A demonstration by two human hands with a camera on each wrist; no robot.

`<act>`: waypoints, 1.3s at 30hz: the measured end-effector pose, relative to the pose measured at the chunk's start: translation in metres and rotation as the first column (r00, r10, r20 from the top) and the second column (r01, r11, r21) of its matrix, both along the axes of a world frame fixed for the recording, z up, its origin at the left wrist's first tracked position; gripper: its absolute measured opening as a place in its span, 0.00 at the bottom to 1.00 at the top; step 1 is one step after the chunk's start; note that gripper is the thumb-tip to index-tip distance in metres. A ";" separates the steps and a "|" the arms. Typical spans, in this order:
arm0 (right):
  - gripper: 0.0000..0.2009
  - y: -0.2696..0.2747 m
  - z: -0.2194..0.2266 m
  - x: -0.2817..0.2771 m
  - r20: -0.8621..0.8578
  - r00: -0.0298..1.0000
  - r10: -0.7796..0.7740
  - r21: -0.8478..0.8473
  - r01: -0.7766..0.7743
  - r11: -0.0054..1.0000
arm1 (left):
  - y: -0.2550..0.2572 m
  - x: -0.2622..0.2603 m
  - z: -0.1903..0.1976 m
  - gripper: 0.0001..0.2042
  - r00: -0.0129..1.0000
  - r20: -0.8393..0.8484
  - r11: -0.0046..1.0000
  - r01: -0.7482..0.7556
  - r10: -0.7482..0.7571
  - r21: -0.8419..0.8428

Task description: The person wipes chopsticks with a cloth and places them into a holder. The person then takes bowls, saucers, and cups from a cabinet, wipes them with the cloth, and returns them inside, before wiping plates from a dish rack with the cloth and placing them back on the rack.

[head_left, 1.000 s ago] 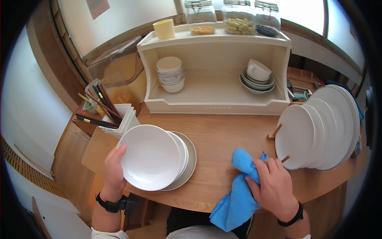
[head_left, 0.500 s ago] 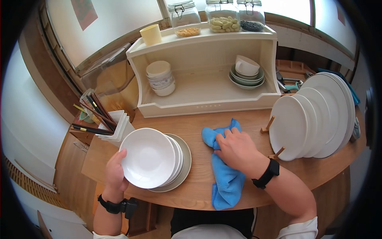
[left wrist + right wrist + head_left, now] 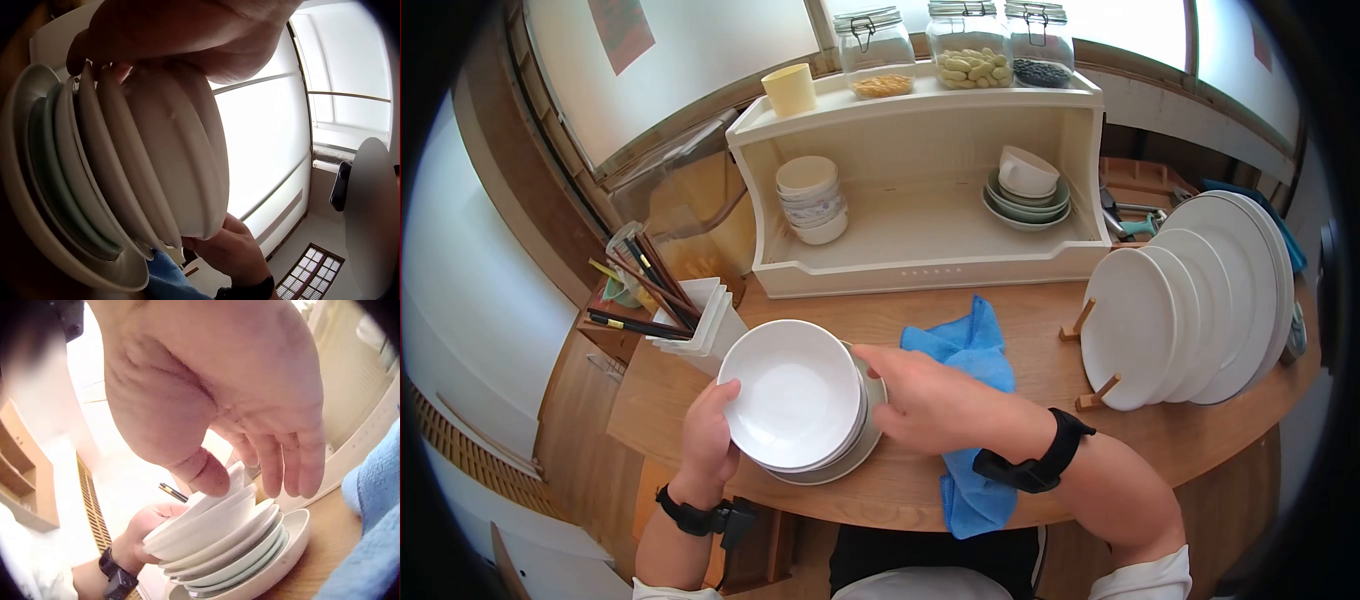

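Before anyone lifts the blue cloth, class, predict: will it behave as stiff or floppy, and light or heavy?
The blue cloth is likely floppy, since it lies in loose, rumpled folds. It should feel light, being only fabric. Pushed across the wooden table, it would probably bunch further, not roll.

Backlit, bright windows | left wrist: shadowed foreground | head: curved, dark-edged

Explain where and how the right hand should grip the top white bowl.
The right hand would probably do best pinching the rim's right side, coming from the right, thumb inside: the top white bowl is wide and open, its rim exposed, and the left hand holds the opposite side.
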State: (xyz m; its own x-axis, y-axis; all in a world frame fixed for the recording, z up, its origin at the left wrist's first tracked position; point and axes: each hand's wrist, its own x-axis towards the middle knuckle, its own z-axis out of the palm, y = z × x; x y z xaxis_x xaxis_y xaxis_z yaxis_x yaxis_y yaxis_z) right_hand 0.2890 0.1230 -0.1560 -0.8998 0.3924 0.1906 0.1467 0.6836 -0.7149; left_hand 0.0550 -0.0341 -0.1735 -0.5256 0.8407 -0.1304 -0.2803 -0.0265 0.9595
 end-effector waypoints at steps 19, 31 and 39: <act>0.24 -0.005 -0.016 -0.022 -0.079 0.985 -0.156 -0.178 0.140 0.974 | -0.002 0.008 -0.001 0.23 0.998 -0.063 1.000 -0.010 0.012 0.029; 0.37 0.001 -0.015 -0.025 0.086 0.994 -0.064 -0.418 0.094 0.904 | -0.033 0.009 -0.020 0.27 0.986 -0.166 0.994 -0.008 0.026 0.108; 0.38 -0.009 -0.021 -0.039 0.038 0.998 -0.051 -0.426 0.062 0.903 | -0.050 0.008 -0.029 0.31 0.994 0.038 0.994 0.099 -0.098 -0.033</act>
State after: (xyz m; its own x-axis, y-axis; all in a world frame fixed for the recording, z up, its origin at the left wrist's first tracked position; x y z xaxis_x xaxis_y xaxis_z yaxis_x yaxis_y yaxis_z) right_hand 0.2497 0.1137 -0.1767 -0.8759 0.4815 -0.0293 0.1981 0.3038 -0.9319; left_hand 0.0627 -0.0840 -0.2024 -0.4347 0.8827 -0.1783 -0.3147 0.0367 0.9485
